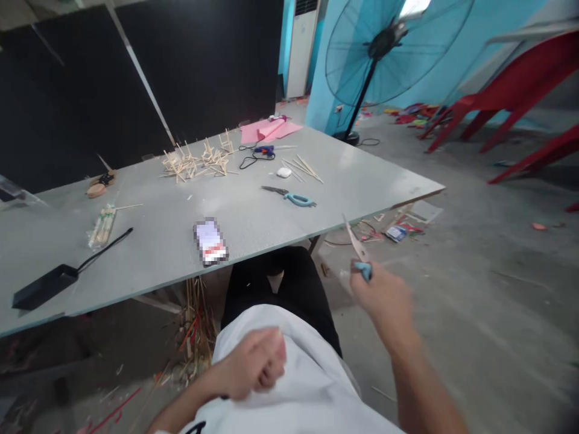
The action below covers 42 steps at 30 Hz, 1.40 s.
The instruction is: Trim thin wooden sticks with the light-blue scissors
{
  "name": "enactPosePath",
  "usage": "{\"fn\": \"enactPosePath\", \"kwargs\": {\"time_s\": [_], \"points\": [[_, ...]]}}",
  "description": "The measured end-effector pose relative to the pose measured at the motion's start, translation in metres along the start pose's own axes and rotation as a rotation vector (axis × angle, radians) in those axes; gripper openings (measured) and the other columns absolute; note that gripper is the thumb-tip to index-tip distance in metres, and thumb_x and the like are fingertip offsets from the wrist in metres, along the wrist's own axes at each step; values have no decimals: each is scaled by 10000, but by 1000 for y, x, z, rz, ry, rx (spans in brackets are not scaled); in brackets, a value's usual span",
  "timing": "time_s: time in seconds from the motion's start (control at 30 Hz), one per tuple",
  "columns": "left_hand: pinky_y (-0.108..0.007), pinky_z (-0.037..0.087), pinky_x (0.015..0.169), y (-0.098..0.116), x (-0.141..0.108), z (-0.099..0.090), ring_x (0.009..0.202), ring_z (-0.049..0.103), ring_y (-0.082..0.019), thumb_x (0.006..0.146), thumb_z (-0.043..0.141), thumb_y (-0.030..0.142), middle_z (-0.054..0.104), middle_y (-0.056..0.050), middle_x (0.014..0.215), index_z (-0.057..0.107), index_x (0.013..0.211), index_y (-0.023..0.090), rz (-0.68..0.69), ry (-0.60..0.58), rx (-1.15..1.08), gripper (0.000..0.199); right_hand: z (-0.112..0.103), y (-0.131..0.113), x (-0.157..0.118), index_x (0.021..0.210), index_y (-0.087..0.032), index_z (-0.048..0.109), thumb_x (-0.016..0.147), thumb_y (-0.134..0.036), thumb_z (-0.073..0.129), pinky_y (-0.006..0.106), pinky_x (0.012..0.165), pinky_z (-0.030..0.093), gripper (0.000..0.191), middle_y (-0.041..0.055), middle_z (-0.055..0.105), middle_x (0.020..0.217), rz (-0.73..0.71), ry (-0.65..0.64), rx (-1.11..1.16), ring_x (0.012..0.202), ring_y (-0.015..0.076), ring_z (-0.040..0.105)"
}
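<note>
White shirt with dark mark at hem, black trousers, forearms bare, no gloves.

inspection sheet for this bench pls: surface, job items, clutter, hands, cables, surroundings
Surface: grey table, edge by the knees.
Job's things: blue-handled scissors in right hand.
Clutter: stick frames, loose sticks, second scissors, glue gun, pink paper, black dustpan.
Hands: left hand fisted at the lap; whether it holds anything is unclear.
Cables: black cord by the glue gun.
Surroundings: standing fan, red chairs, floor scraps.

Matt grey table [253,211]; wooden sticks [199,161]; scissors [359,253]: metal blades, blue plastic handle.
</note>
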State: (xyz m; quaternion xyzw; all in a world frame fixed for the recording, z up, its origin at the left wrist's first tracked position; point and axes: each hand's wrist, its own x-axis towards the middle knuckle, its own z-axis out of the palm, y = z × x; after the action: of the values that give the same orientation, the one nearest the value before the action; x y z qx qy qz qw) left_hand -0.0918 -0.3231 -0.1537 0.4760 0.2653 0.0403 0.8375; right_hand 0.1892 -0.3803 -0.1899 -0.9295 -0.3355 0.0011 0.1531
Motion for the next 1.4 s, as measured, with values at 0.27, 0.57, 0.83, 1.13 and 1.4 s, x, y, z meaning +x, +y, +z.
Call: {"fn": "enactPosePath", "kwargs": {"time_s": [0.27,0.57,0.83,1.13,1.4], "points": [[-162,72,393,0,30,-3,462,88,-52,929,576,613,187,100,558,298,757,215,140,69,-219,515,8,-53,-69,758,-223,659,859,-294,502,289,593,258,200,38,681,632,-492,-167,235,605,190,621],[-150,92,378,-2,20,-7,437,88,-38,909,589,644,199,105,532,288,723,212,126,73,-186,558,6,-61,-72,774,-228,647,827,-240,482,293,586,222,174,26,717,682,-538,-298,247,611,173,621],[-162,68,370,0,24,-9,426,73,-38,846,640,684,188,114,511,287,714,217,100,106,-206,600,0,-62,-80,794,-227,669,815,-239,514,296,594,236,157,38,733,711,-563,-359,169,643,187,646],[-174,120,399,-2,0,-8,433,134,-46,956,541,625,208,94,527,281,704,209,93,36,-131,551,-1,-15,-4,928,-166,725,1006,-453,374,303,598,249,460,157,746,815,-62,-138,-19,699,244,650],[-158,163,365,-5,20,-9,420,117,-56,943,587,555,173,93,498,278,676,211,177,23,-336,534,-13,-56,-82,795,-219,656,809,-227,504,288,581,239,153,28,712,673,-592,-333,230,595,166,615]]}}
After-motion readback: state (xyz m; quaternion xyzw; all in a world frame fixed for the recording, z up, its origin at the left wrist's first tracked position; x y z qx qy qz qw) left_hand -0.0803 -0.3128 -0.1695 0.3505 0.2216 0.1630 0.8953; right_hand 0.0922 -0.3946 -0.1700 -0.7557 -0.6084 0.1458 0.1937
